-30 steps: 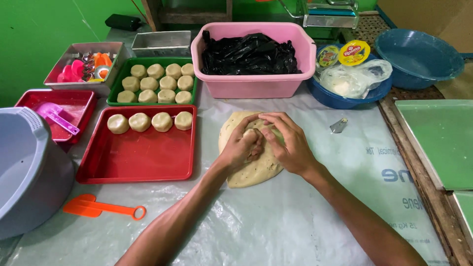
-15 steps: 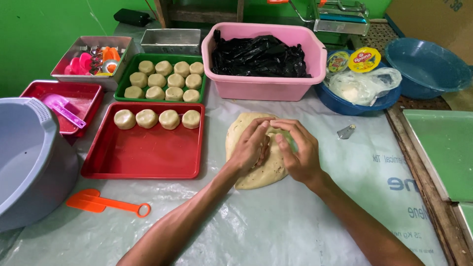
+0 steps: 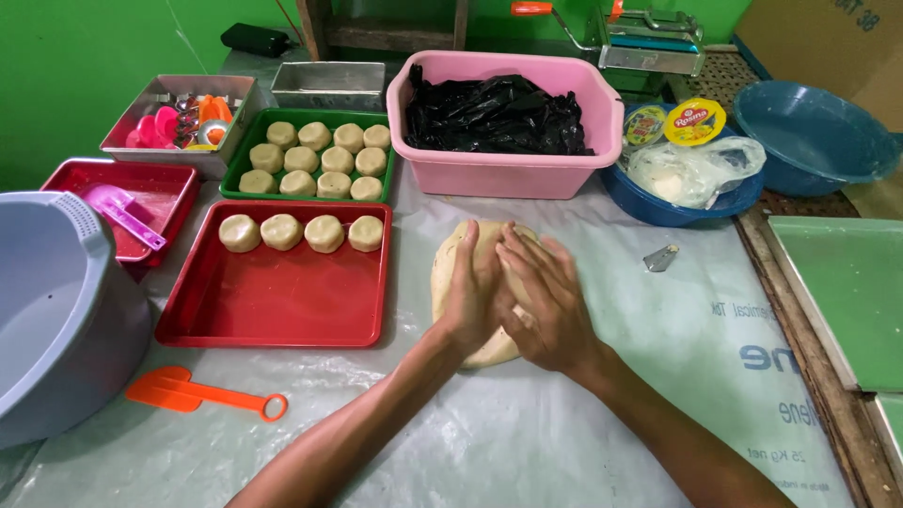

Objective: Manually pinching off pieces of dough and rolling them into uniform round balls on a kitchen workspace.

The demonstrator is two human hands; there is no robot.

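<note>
hands (image 3: 513,296) on dough (image 3: 451,268) — long axis near-far (flattened)

We observed the left hand (image 3: 473,296) and right hand (image 3: 544,301) pressed side by side, palms down, on a flattened dough slab (image 3: 450,268) lying on the plastic-covered table (image 3: 527,442). Just left of it sat a red tray (image 3: 273,310) holding four dough rounds (image 3: 282,231). A green tray (image 3: 235,193) behind held more. An orange scraper (image 3: 202,396) lay nearer us.
</note>
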